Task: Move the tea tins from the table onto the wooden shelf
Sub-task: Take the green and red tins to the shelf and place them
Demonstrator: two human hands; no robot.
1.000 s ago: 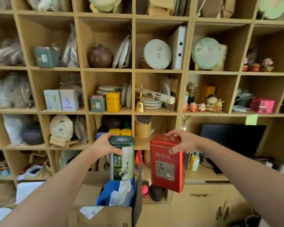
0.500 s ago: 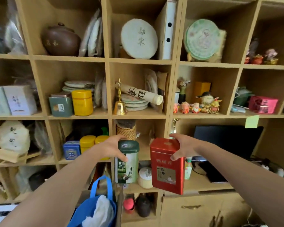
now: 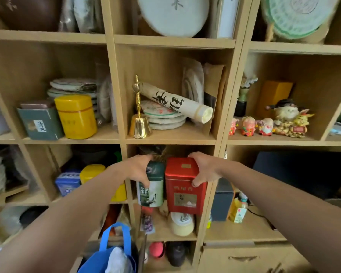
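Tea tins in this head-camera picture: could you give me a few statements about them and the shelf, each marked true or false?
1. The left hand holds the green tin. True.
2. The right hand holds a yellow tin. False: it holds the red tin.
3. Both held tins are upright, side by side. True.
4. The gold bell stands in the compartment below the held tins. False: it stands in the one above them.
5. A yellow tin sits beside a grey-green tin on the wooden shelf. True.
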